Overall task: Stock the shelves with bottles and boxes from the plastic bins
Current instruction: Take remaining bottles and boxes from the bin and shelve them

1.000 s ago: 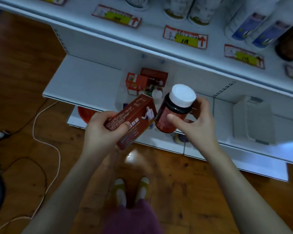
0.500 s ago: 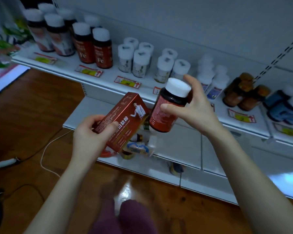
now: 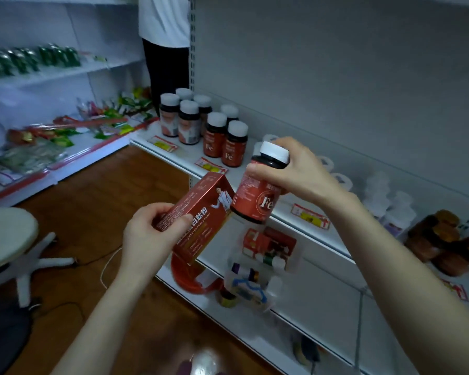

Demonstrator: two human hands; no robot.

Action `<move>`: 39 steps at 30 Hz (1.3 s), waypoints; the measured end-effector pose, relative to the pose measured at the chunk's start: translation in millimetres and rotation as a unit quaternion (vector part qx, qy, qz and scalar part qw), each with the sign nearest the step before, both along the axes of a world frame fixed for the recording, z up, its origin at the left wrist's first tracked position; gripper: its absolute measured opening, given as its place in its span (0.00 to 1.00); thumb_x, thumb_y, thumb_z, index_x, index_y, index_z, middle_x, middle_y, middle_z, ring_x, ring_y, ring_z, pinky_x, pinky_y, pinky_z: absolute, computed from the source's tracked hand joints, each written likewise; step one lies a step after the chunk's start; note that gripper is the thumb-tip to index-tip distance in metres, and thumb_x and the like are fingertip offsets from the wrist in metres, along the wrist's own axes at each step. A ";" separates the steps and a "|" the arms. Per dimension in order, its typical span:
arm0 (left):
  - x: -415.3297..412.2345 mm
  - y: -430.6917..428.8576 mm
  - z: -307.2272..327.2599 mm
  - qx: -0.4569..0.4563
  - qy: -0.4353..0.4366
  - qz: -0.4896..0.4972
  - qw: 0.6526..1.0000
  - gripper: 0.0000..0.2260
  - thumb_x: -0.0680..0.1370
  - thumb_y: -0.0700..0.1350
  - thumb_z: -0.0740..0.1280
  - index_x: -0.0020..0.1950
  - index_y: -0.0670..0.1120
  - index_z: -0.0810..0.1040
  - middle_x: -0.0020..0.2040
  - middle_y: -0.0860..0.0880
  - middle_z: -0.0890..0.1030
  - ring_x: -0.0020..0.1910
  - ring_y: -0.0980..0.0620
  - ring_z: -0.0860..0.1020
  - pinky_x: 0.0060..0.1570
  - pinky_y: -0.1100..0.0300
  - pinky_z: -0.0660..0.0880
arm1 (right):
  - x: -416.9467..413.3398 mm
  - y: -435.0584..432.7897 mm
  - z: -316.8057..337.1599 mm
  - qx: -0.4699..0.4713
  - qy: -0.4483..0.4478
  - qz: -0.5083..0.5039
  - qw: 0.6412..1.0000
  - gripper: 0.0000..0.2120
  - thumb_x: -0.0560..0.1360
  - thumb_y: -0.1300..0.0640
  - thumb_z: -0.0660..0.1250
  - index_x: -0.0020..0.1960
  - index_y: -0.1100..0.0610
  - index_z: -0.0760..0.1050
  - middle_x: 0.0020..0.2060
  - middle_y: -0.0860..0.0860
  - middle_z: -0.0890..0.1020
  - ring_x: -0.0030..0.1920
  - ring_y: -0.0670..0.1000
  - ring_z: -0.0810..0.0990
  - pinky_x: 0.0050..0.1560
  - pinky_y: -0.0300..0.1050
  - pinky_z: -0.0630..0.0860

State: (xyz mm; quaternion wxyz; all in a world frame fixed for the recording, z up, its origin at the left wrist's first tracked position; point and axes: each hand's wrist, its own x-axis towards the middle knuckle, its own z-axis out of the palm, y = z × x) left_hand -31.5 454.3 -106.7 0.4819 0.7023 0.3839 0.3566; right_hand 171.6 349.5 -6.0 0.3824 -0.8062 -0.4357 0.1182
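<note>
My left hand (image 3: 149, 234) grips a red box (image 3: 201, 215) with white print, held tilted in front of the white shelf (image 3: 287, 215). My right hand (image 3: 295, 171) holds a red-labelled bottle (image 3: 257, 196) marked "Fe" by its white cap, just right of the box and above the shelf edge. Matching "Fe" bottles (image 3: 226, 142) stand on that shelf to the left. On the lower shelf sits a clear plastic bin (image 3: 263, 263) holding small boxes and bottles.
Dark bottles with white caps (image 3: 182, 115) fill the shelf's far left; white bottles (image 3: 385, 196) and brown jars (image 3: 444, 239) stand to the right. A person (image 3: 165, 47) stands at the shelf's far end. A white stool (image 3: 8, 236) stands on the wooden floor at left.
My view has swung up and left from the lower shelf to the bottle shelf. Both hands have stayed together, still holding box and bottle, with the bottle now turned to show its "Fe" label.
</note>
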 end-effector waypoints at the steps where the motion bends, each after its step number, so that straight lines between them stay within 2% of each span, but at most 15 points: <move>1: -2.2 7.7 1.7 -0.002 -0.004 0.012 1.000 0.21 0.63 0.56 0.68 0.50 0.46 0.78 0.49 0.46 0.79 0.45 0.52 0.78 0.37 0.63 0.73 | -0.9 11.9 1.9 -0.003 -0.005 0.006 1.000 0.25 0.64 0.41 0.73 0.54 0.53 0.72 0.44 0.48 0.79 0.42 0.46 0.79 0.42 0.50 0.80; 4: -7.4 36.1 6.4 -0.016 -0.025 0.037 0.999 0.19 0.63 0.55 0.71 0.49 0.46 0.77 0.49 0.45 0.79 0.45 0.51 0.79 0.39 0.61 0.75 | -2.9 51.6 6.6 -0.004 0.001 0.016 1.000 0.21 0.65 0.42 0.73 0.45 0.58 0.74 0.34 0.49 0.80 0.32 0.47 0.78 0.34 0.45 0.76; 6: -9.5 58.9 8.8 -0.022 -0.033 0.043 0.998 0.17 0.67 0.51 0.75 0.49 0.46 0.77 0.49 0.45 0.79 0.46 0.48 0.79 0.42 0.55 0.78 | -1.9 82.6 9.6 0.002 0.006 0.013 1.000 0.21 0.65 0.42 0.73 0.41 0.59 0.75 0.33 0.50 0.81 0.33 0.50 0.81 0.33 0.46 0.79; 7: -10.4 72.4 9.0 -0.021 -0.034 0.046 0.998 0.16 0.68 0.50 0.75 0.50 0.46 0.77 0.50 0.45 0.79 0.47 0.47 0.79 0.43 0.53 0.78 | 0.1 99.4 10.6 0.013 0.011 0.004 1.000 0.21 0.64 0.41 0.73 0.41 0.59 0.75 0.34 0.52 0.82 0.36 0.52 0.82 0.35 0.50 0.81; 9: -12.3 102.3 9.7 -0.013 -0.039 0.053 0.998 0.15 0.69 0.48 0.75 0.51 0.45 0.77 0.50 0.44 0.79 0.46 0.48 0.79 0.40 0.57 0.77 | 3.0 131.5 13.2 0.035 0.006 -0.024 0.999 0.20 0.64 0.40 0.72 0.42 0.56 0.74 0.37 0.52 0.82 0.40 0.54 0.82 0.41 0.56 0.80; 12: -13.8 145.9 14.5 -0.001 -0.047 0.035 0.998 0.12 0.71 0.45 0.72 0.52 0.44 0.77 0.50 0.44 0.79 0.43 0.54 0.78 0.34 0.66 0.71 | 3.3 170.3 20.0 0.066 -0.026 -0.071 0.995 0.18 0.70 0.41 0.67 0.44 0.56 0.71 0.41 0.53 0.79 0.45 0.55 0.80 0.45 0.55 0.78; 14: -14.4 170.2 16.5 0.001 -0.045 0.014 0.999 0.12 0.71 0.45 0.72 0.52 0.44 0.76 0.51 0.45 0.78 0.43 0.56 0.77 0.34 0.67 0.71 | 4.6 188.7 24.2 0.078 -0.035 -0.105 0.991 0.18 0.73 0.42 0.61 0.42 0.58 0.71 0.39 0.53 0.78 0.44 0.58 0.79 0.46 0.59 0.78; 16: -12.3 191.1 18.7 0.006 -0.046 -0.009 0.999 0.12 0.71 0.45 0.72 0.52 0.45 0.76 0.52 0.44 0.78 0.45 0.53 0.78 0.36 0.64 0.73 | 5.8 201.3 28.0 0.076 -0.047 -0.135 0.987 0.19 0.75 0.45 0.58 0.42 0.61 0.72 0.38 0.55 0.78 0.42 0.59 0.79 0.45 0.61 0.77; 20: 3.5 212.5 21.7 -0.003 -0.042 -0.047 0.998 0.12 0.71 0.47 0.73 0.51 0.46 0.76 0.52 0.45 0.78 0.47 0.50 0.78 0.39 0.62 0.74 | 10.6 213.9 34.1 0.078 -0.060 -0.182 0.978 0.18 0.76 0.46 0.57 0.47 0.62 0.72 0.39 0.56 0.78 0.43 0.57 0.78 0.46 0.57 0.78; 22: 11.3 215.9 23.1 -0.011 -0.050 -0.070 0.996 0.15 0.67 0.50 0.76 0.49 0.47 0.76 0.51 0.45 0.79 0.46 0.51 0.78 0.40 0.62 0.73 | 17.2 213.6 39.2 0.076 -0.070 -0.200 0.974 0.17 0.76 0.47 0.57 0.50 0.62 0.71 0.40 0.55 0.77 0.42 0.56 0.77 0.43 0.52 0.76; 25: 20.5 219.3 24.0 -0.014 -0.046 -0.084 0.995 0.16 0.64 0.53 0.74 0.46 0.49 0.76 0.49 0.46 0.79 0.46 0.51 0.77 0.42 0.61 0.73 | 35.5 209.3 45.8 0.076 -0.057 -0.232 0.968 0.18 0.76 0.47 0.58 0.56 0.61 0.68 0.45 0.55 0.76 0.41 0.52 0.76 0.37 0.46 0.73; 29: 33.5 221.0 23.8 -0.017 -0.046 -0.106 0.993 0.14 0.67 0.51 0.74 0.48 0.46 0.78 0.47 0.48 0.80 0.46 0.52 0.78 0.41 0.62 0.74 | 61.2 204.2 51.3 0.066 -0.045 -0.297 0.952 0.24 0.76 0.46 0.60 0.66 0.60 0.63 0.57 0.57 0.73 0.51 0.54 0.75 0.50 0.50 0.76; 31: 41.1 220.3 25.7 -0.016 -0.050 -0.111 0.992 0.12 0.69 0.47 0.75 0.48 0.46 0.77 0.46 0.50 0.79 0.45 0.54 0.78 0.40 0.62 0.73 | 72.2 201.8 51.0 0.083 -0.042 -0.309 0.946 0.25 0.76 0.48 0.61 0.66 0.61 0.62 0.60 0.57 0.71 0.52 0.53 0.73 0.52 0.49 0.75; 33: 49.6 219.5 27.9 -0.013 -0.051 -0.113 0.992 0.09 0.71 0.44 0.73 0.48 0.46 0.77 0.45 0.52 0.79 0.44 0.57 0.77 0.38 0.64 0.72 | 82.3 200.7 49.0 0.098 -0.045 -0.304 0.946 0.25 0.75 0.49 0.63 0.65 0.62 0.62 0.59 0.57 0.71 0.50 0.51 0.71 0.49 0.47 0.73; 39: 77.3 218.2 30.1 -0.016 -0.048 -0.109 0.993 0.10 0.70 0.44 0.73 0.48 0.46 0.77 0.45 0.54 0.77 0.44 0.56 0.77 0.43 0.60 0.75 | 112.5 205.4 44.9 0.101 -0.052 -0.298 0.948 0.24 0.73 0.52 0.66 0.63 0.62 0.63 0.58 0.56 0.71 0.51 0.51 0.71 0.46 0.44 0.69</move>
